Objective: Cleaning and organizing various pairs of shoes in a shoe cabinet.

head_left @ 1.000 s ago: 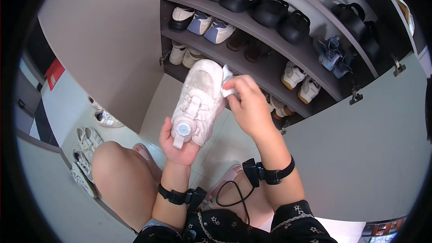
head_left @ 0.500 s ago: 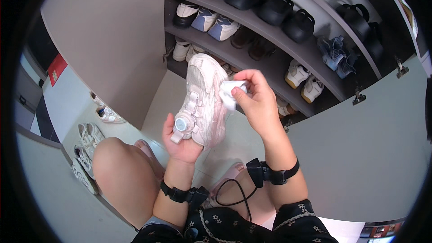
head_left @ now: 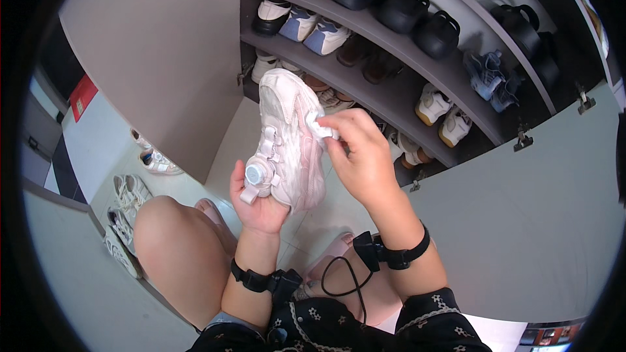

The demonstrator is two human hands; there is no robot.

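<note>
Pale pink sneaker with a round dial closure (head_left: 285,140) is resting heel-down in the left hand's (head_left: 257,202) closed grip before the grey shoe shelves (head_left: 398,91), while the right hand (head_left: 362,156) is pinching a small white wipe (head_left: 317,126) against its side.

Your left hand (head_left: 257,205) holds the sneaker (head_left: 287,140) before the shoe rack (head_left: 398,94), your right hand (head_left: 362,156) beside it.
</note>
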